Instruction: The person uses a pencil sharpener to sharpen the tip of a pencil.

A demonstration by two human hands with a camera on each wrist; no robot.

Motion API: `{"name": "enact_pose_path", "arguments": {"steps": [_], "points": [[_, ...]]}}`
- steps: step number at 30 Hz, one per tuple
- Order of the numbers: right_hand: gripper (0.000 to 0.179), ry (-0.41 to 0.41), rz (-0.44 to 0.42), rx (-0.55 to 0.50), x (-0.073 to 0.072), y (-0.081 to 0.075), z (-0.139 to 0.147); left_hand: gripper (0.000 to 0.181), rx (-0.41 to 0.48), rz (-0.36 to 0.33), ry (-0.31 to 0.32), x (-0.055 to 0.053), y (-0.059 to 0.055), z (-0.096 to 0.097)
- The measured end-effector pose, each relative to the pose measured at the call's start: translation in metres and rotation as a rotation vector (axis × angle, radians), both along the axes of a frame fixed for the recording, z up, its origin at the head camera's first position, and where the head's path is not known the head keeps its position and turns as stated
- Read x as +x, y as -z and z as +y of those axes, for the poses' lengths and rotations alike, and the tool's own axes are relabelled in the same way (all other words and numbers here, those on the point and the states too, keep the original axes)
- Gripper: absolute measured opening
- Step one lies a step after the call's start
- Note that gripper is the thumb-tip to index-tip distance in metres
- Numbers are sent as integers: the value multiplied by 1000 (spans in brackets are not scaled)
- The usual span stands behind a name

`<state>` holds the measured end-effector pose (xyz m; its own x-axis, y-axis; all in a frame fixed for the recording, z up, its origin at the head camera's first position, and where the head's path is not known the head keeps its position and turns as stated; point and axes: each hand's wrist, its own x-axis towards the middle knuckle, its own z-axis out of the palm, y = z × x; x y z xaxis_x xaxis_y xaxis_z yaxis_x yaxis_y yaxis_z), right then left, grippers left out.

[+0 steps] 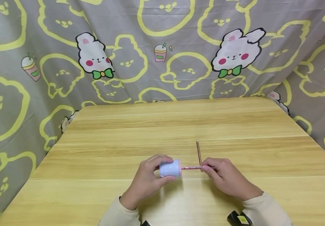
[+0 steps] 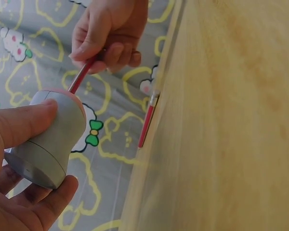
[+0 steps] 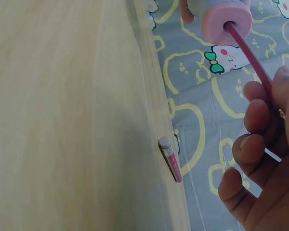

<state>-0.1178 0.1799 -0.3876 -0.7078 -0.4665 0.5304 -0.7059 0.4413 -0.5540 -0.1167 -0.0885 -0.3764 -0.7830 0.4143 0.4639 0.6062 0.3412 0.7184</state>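
Sleeves (image 1: 267, 211), held pencil (image 1: 191, 168) crosswise, pointing into sharpener (image 1: 170, 169)

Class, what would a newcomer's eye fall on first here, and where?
Probably the cartoon-printed curtain behind the table. Next, the blue-and-pink sharpener in the left hand, its hole taking a pencil that the right hand holds. A second pencil lies on the table, just beyond the right hand.

Left hand (image 1: 146, 182), right hand (image 1: 227, 178) bare. Left sleeve (image 1: 122, 215) and right sleeve (image 1: 266, 211) long, plain, cream-beige; left one with thin dark edging (image 1: 119, 197). Black blocky device (image 1: 233, 217) beside right sleeve, yellow label (image 1: 243, 219), print illegible. Small black piece (image 1: 145, 223) beside left sleeve, mostly out of view.
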Motion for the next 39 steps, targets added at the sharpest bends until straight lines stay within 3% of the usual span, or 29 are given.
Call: {"name": "enact_pose_path", "arguments": {"steps": [6,12,16,39], "points": [[24,-1,31,5,-1,1,0,43,7,2,-1,0,0,0],[11,-21,-64,-26,0,0,0,42,6,-10,-10,0,-1,0],[15,-49,-91,-48,1,0,-1,42,8,-21,-12,0,-1,0],[16,-39,-43,-55,1,0,-1,43,3,-43,-17,1,-1,0]]}}
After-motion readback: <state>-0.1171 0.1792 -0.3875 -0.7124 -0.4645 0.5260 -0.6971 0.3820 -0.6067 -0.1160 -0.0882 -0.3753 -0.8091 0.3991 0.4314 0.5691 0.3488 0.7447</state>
